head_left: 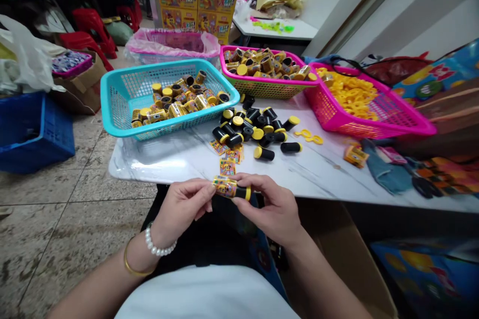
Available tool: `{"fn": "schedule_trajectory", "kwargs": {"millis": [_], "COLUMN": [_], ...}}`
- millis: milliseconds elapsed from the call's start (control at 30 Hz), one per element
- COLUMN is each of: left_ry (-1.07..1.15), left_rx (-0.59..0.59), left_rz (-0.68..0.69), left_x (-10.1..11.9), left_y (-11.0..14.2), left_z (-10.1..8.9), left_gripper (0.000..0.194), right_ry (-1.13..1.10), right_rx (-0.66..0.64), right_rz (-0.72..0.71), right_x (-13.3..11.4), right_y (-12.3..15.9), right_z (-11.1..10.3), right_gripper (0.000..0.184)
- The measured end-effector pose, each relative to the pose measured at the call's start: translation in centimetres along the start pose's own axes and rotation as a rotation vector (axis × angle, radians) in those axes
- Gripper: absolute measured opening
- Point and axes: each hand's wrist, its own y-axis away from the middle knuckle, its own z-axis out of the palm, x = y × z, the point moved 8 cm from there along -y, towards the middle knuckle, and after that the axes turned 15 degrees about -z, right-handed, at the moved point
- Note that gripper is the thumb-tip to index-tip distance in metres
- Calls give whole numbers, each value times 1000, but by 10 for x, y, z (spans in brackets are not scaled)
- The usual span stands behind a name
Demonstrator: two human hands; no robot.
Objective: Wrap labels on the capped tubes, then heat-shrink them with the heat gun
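My left hand (182, 205) and my right hand (272, 207) are both closed on a small black tube (231, 189) with a yellow cap and a yellow printed label around it. I hold it sideways just in front of the near edge of the white table (164, 154). A few loose labels (229, 156) lie on the table just beyond my hands. Behind them sits a pile of bare black tubes (256, 127) with yellow caps.
A teal basket (123, 94) holds labelled tubes, and a pink basket (262, 85) holds more. Another pink basket (392, 119) holds yellow rings. Two yellow rings (309, 135) lie loose. Blue crate (33, 129) at left; cardboard box (348, 259) below right. A person sits far back.
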Motion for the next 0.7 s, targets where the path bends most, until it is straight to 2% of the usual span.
{"fn": "schedule_trajectory", "kwargs": {"millis": [100,133,200,267,333,433,533,700], "left_ry": [66,81,60,13,-15,-53,-113,-67], "left_rx": [107,91,-51,-181,-182,-125,-126,-262], "left_rz": [113,124,74,2,-12,58,134,12], "left_x": [10,12,13,14,18,30,38,26], "left_y": [3,1,-5,-10,-14,-17,-20,-31], "left_z": [-12,-12,-3,7,9,11,16,20], "left_gripper": [43,48,54,49,41,35,32,47], "right_ry": [-42,-47,-35,2,27,56,124,217], "right_rx": [98,103,76,41,25,64,123,130], "right_rz": [-66,-89,-126,-143,-140,-140,-202,-381], "right_x": [-5,-7,-12,-15,-15,-12,-14,-21], "right_y": [0,-1,-5,-9,-11,-11,-11,-9], "right_z": [-1,0,3,6,8,8,5,2], "right_gripper": [37,37,38,39,44,50,46,51]}}
